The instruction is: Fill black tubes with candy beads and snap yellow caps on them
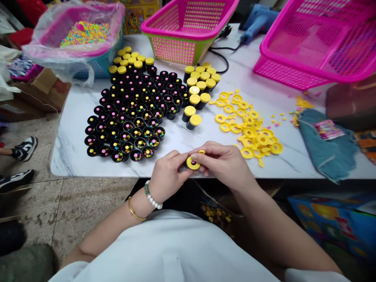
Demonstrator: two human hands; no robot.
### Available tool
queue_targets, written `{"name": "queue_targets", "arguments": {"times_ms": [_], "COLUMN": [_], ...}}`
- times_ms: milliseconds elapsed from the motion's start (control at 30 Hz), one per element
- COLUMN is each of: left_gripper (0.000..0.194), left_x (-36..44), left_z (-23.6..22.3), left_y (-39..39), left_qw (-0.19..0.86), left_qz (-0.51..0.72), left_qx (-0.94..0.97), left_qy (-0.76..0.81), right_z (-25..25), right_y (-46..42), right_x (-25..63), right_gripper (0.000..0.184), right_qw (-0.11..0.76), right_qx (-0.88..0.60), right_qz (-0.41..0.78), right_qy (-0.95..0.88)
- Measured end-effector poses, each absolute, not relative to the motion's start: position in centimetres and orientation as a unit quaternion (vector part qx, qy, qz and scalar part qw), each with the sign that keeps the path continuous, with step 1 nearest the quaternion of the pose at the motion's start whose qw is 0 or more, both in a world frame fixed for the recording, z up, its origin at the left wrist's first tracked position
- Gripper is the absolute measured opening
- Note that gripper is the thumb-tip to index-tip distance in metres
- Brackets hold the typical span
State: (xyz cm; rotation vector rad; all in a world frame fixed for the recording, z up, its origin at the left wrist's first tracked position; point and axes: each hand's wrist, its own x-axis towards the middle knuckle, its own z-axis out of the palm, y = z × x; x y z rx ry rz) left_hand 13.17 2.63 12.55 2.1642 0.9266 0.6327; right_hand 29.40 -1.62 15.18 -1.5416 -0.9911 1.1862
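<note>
A yellow ring-shaped lid (192, 165) is between my two hands near the table's front edge, with a dark centre and a pink tip showing in its hole. My left hand (167, 174) is closed around its left side, apparently on a small black cup beneath, mostly hidden by fingers. The thumb of my right hand (230, 162) presses on the lid's top right, where a small yellow tab sticks up. Left of my hands stand many open black cups (136, 156), holding coloured beads and pink or yellow tips. Loose yellow ring lids (249, 133) lie in a pile to the right.
Black cups with flat yellow caps (194, 120) stand beyond my hands. Behind are a bead-filled basket (102, 64), a green-pink basket (173, 49), a large pink basket (282, 72) and a blue glue gun (255, 23). Blue cloth (320, 149) lies at right.
</note>
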Motion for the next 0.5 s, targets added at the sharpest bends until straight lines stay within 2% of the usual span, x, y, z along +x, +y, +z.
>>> {"name": "queue_targets", "arguments": {"times_ms": [167,333,500], "left_gripper": [0.027,0.026,0.027], "left_x": [12.8,12.8,13.3], "left_z": [13.2,15.1,15.4], "left_y": [2.8,3.8,4.3], "left_qw": [0.364,0.518,0.568], "left_qz": [0.228,0.154,0.124], "left_qx": [0.83,0.761,0.721], "left_qy": [0.357,0.357,0.377], "right_z": [14.8,15.0,14.7], "right_y": [-2.1,-1.9,-1.6], "right_x": [28.9,28.9,29.2], "right_gripper": [0.029,0.04,0.045], "right_qw": [0.466,0.445,0.429], "right_qx": [-0.618,-0.608,-0.617], "right_qz": [0.494,0.544,0.559], "right_qy": [-0.396,-0.369,-0.35]}}
